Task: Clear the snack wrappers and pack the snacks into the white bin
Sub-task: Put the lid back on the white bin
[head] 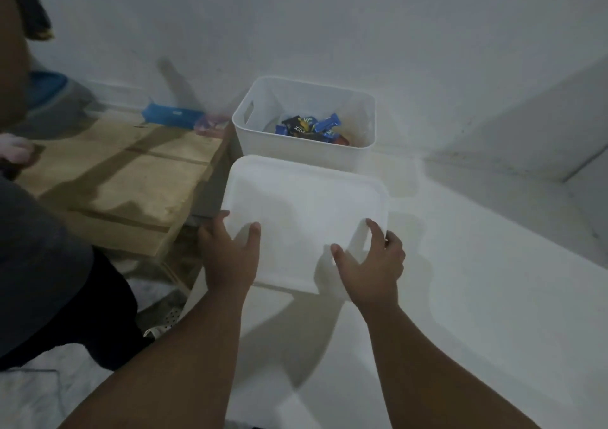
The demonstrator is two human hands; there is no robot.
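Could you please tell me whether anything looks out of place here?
Yes: a blue packet, possibly an unpacked snack, lies on the cardboard box, outside the white bin, while the left hand and right hand hold the lid.

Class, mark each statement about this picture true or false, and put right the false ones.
1. The left hand and the right hand both hold the white lid. True.
2. The lid already covers the white bin. False: the bin is open, and the lid is held in front of it.
3. Wrapped snacks lie inside the bin. True.
4. The bin stands on top of the cardboard box. False: it stands beside the box, on the white surface.
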